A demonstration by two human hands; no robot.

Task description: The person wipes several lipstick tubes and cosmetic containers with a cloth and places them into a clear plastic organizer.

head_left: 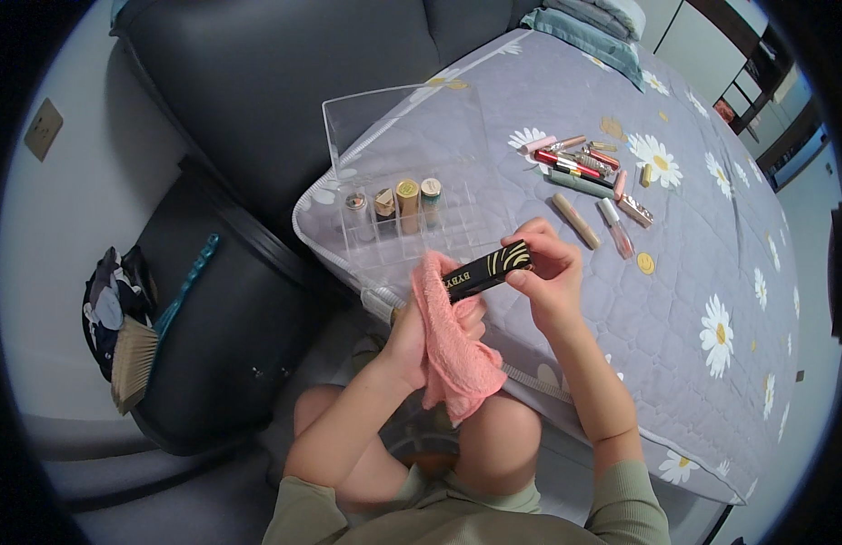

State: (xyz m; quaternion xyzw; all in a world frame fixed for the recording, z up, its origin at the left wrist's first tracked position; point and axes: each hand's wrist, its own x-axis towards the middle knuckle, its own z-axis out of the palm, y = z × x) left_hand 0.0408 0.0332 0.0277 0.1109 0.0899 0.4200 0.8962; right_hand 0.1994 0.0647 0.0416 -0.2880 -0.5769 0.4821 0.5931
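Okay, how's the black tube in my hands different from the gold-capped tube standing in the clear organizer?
The black tube has gold stripes and lies tilted between your left hand, wrapped in the pink cloth, and your right hand. The gold-capped tube stands upright in a compartment of the clear organizer, untouched. The black one looks longer. Both are slim cosmetic tubes.

left hand [421, 327] wraps pink cloth [453, 350] around one end of black tube [487, 270] | right hand [543, 272] pinches tube's other end | clear organizer [412, 182] behind, four tubes standing in it | loose cosmetics [589, 182] on grey daisy bedspread [712, 272]
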